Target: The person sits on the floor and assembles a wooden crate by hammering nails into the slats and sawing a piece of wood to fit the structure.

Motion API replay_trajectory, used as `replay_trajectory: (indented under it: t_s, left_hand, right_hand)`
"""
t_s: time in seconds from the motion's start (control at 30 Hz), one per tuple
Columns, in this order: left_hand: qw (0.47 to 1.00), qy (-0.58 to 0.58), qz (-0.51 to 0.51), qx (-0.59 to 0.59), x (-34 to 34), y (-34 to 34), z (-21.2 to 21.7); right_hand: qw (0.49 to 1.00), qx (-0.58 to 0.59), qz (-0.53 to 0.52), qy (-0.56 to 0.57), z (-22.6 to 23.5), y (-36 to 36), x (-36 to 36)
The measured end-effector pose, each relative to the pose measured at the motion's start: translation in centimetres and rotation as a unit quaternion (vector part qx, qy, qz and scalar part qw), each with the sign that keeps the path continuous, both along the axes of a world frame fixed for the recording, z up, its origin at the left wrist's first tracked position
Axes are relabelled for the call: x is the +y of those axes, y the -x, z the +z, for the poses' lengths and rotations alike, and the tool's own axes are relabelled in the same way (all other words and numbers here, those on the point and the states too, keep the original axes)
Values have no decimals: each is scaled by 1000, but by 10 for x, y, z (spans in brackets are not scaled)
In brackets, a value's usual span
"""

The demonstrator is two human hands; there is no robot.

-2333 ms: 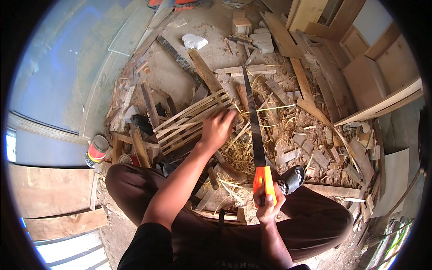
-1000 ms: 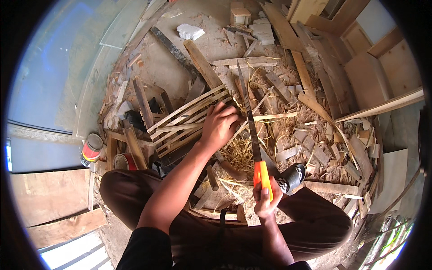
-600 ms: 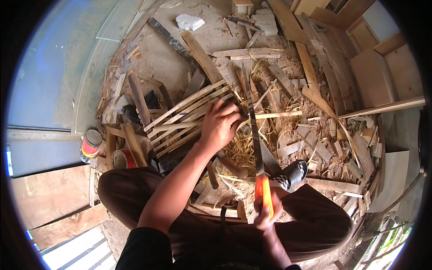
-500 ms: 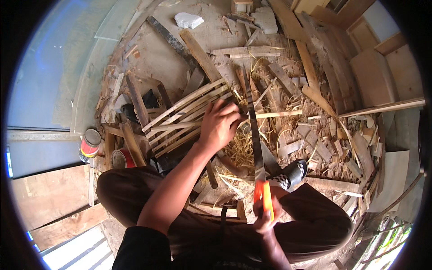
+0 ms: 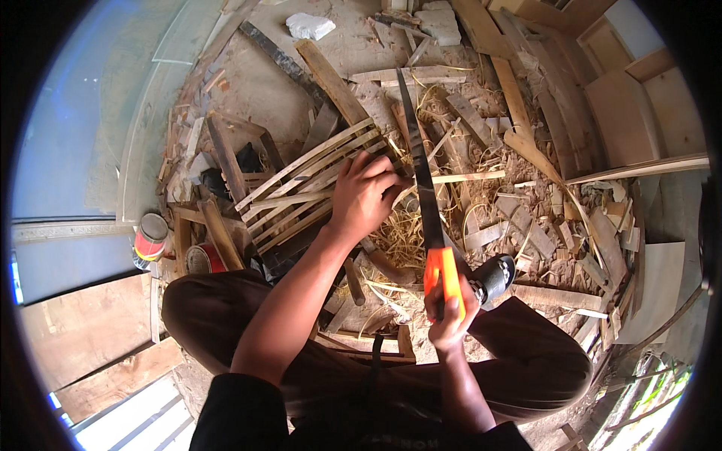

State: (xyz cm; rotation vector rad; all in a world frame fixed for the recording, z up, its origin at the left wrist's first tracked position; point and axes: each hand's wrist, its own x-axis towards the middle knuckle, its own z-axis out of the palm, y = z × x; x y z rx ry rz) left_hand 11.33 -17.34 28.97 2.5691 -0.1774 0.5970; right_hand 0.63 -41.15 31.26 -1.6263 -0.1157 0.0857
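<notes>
In my right hand (image 5: 451, 319) is a handsaw (image 5: 427, 188) with an orange and yellow handle, its long dark blade pointing away from me. The blade crosses a thin wooden strip (image 5: 474, 177); whether its teeth touch the wood cannot be made out. My left hand (image 5: 362, 197) is closed on the strip just left of the blade, and its fingers hide part of it. Under the strip's left part, several pale slats (image 5: 301, 174) lie side by side at a slant. Curly wood shavings (image 5: 398, 240) lie heaped below the blade.
My sandalled foot (image 5: 492, 279) rests right of the saw. Wood offcuts (image 5: 530, 240) cover the ground to the right. Two paint cans (image 5: 152, 233) (image 5: 201, 259) stand at the left near a dark plank (image 5: 228, 158). A white block (image 5: 310, 27) lies at the far side.
My right hand has pushed the saw forward, away from me, so the handle is now nearer the strip. My left hand stays on the strip.
</notes>
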Motion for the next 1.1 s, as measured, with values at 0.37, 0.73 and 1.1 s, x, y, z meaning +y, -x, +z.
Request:
replay_trajectory:
  t_s: [0.37, 0.73, 1.1]
  left_hand:
    - [1000, 10, 6, -1, -3, 1, 1]
    - [1000, 6, -2, -7, -2, -1, 3]
    - [1000, 12, -4, -3, -4, -2, 3]
  right_hand:
    - [999, 37, 15, -18, 0, 0, -4]
    - [999, 23, 8, -23, -7, 8, -4]
    - [1000, 17, 9, -8, -8, 12, -10]
